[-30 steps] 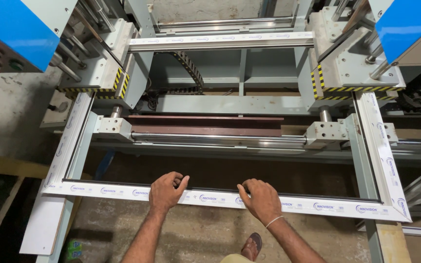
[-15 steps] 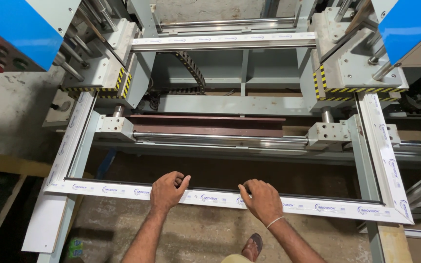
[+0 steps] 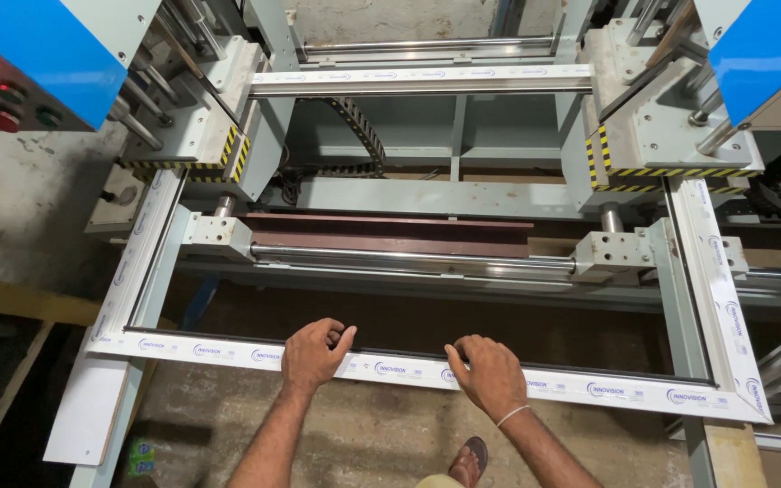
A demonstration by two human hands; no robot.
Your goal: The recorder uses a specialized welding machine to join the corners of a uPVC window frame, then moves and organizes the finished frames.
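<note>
White frame (image 3: 589, 389) slightly nearer (both hands too)

Even daylight, sharp, wide-angle edge distortion

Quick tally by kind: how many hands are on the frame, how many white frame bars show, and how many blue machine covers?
Hands: 2, left hand and right hand, both on the near bar.
White frame bars: 4, near bar, left bar, right bar, far bar.
Blue covers: 2, left cover, right cover.
Total: 8

White film (image 3: 228, 351) with blue logos covering frame (image 3: 725, 298).
</note>
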